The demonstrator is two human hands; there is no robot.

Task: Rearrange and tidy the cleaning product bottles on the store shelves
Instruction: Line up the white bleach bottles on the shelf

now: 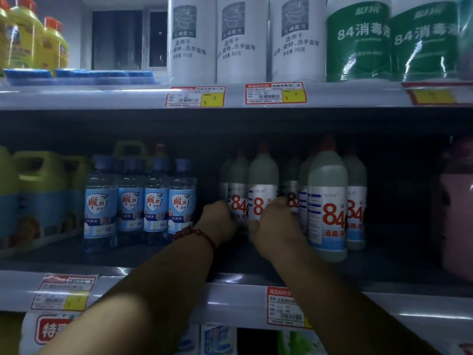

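Several grey-white "84" disinfectant bottles stand on the dim middle shelf (384, 272). My left hand (220, 219), with a red bead bracelet at the wrist, grips the lower side of one "84" bottle (238, 190). My right hand (275, 226) wraps around the base of the neighbouring "84" bottle (263, 185). A larger-looking "84" bottle (327, 201) stands nearer the shelf front, just right of my right hand. More of the same bottles stand behind it.
Four clear blue-labelled bottles (139, 201) stand left of my hands, with green jugs (41, 190) further left. A pink container (458, 213) sits far right. The upper shelf holds tall white bottles (240, 39), green "84" bottles (358, 39) and yellow bottles (30, 37).
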